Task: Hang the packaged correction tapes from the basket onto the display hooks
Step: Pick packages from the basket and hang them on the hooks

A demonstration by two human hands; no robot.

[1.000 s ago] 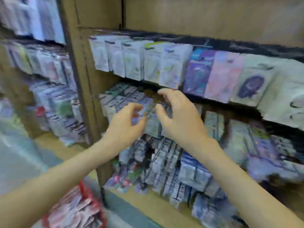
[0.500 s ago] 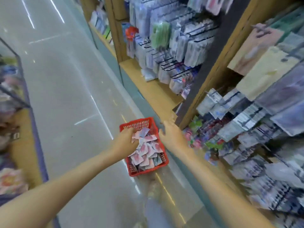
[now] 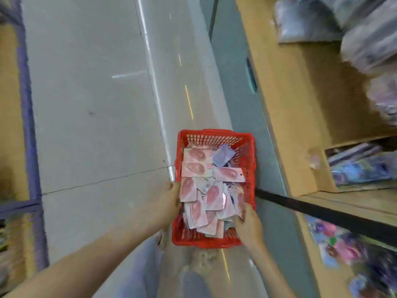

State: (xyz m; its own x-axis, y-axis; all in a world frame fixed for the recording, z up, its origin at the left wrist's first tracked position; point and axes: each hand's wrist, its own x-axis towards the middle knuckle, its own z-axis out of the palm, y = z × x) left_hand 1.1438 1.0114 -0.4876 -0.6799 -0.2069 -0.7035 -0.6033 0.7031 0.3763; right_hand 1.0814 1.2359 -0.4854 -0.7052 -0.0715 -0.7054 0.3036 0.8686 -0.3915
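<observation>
Since a second ago both hands have dropped from the display hooks to the red basket (image 3: 215, 241) on the floor; the left hand (image 3: 170, 201) rests at its left rim, the right hand (image 3: 249, 224) reaches in at the right, whether either grips a pack I cannot tell. One basket holds a loose heap of correction tape packs (image 3: 203, 186), mostly pink, a few bluish, too overlapped to count, likely light, flat, stiffish and slick, best pinched by the card edge near the hang hole

Both hands, left hand (image 3: 169, 203) and right hand (image 3: 249, 226), down from the display into the red basket (image 3: 214, 136).
</observation>
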